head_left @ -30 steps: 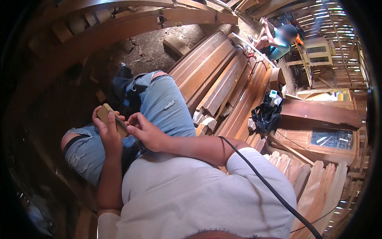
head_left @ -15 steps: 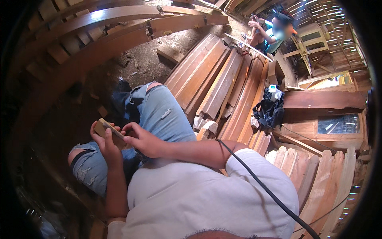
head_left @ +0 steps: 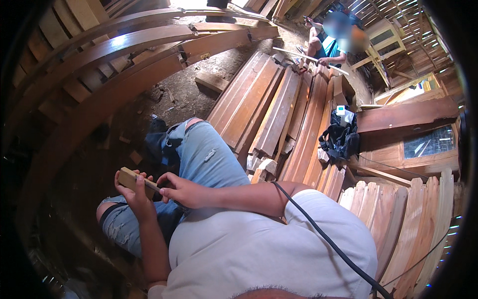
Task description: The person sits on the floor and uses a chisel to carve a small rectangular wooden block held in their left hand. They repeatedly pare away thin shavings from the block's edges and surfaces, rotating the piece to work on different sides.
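Observation:
A small pale wooden block point(head_left: 127, 177) rests in my left hand point(head_left: 139, 199), its fingers wrapped around it above my bent left knee. Close by on the right, my right hand point(head_left: 181, 191) is closed around a slim greyish tool point(head_left: 153, 186). The tool's thin end lies against or just over the near side of the block. Its exact kind is too small to tell, and my fingers hide the rest of it.
Long stacked wooden boards point(head_left: 254, 94) lie ahead to the right. Curved wooden beams point(head_left: 149, 37) sweep across the upper left. A black bag point(head_left: 340, 137) sits beside the boards. A co-worker point(head_left: 331, 47) sits at the far end. A black cable point(head_left: 328, 234) crosses my right arm.
My right hand has drawn slightly back from the left, and more of the slim tool shows. The co-worker's arm has come down toward a long pale stick. The whole view has shifted a little.

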`<state>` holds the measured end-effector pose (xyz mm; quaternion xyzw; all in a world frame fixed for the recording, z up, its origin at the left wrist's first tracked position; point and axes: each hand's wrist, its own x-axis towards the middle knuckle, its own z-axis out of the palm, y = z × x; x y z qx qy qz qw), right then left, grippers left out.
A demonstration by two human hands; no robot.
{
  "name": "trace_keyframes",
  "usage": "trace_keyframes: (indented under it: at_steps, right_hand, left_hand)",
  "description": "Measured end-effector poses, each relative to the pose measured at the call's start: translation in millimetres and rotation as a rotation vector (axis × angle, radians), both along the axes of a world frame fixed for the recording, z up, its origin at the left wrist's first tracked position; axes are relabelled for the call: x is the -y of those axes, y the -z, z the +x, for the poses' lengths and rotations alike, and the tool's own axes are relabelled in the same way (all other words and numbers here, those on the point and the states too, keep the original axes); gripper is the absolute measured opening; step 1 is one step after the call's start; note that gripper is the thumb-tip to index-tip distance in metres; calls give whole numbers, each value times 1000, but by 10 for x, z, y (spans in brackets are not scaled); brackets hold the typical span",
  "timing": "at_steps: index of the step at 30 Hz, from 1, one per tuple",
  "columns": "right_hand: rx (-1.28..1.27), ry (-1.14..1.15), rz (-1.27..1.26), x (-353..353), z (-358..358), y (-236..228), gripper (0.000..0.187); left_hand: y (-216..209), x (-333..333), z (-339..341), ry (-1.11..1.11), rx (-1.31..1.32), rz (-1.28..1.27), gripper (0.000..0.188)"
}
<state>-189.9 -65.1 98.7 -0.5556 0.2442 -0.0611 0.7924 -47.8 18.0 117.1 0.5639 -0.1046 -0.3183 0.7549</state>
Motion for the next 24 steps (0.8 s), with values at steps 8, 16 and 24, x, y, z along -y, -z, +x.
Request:
trace_keyframes:
  at_steps: [8,16,24]
  right_hand:
    - [-16,-22,23,10,16,64,40]
    - [-34,-91,58,49,6,97,32]
    - [-39,-109,69,46,-3,-30,42]
  left_hand:
    - [38,-19,20,7,-17,1,69]
    - [72,-34,36,19,-12,0,70]
    - [99,-58,43,42,-5,-11,65]
